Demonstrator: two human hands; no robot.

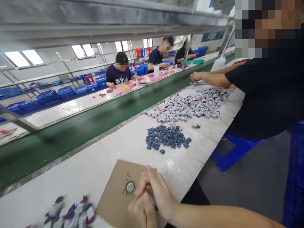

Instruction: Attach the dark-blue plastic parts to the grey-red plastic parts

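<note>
Low in the head view, my left hand (142, 209) and my right hand (160, 193) meet over the right part of a brown board (114, 193). Both have their fingers closed and pressed together; something small and dark shows between them, too hidden to name. Just left of the fingers, a small round metal cap (130, 187) lies on the board with tiny metal bits around it. Beyond the board is a pile of dark blue pieces (166, 136).
Grey-white and red pieces (187, 106) are heaped farther up the white table (95, 161); a mixed pile (73, 213) lies at lower left. A green conveyor belt (83, 115) runs alongside. A person (261, 82) reaches in at right. Several people sit opposite. A metal shelf (106, 19) crosses above.
</note>
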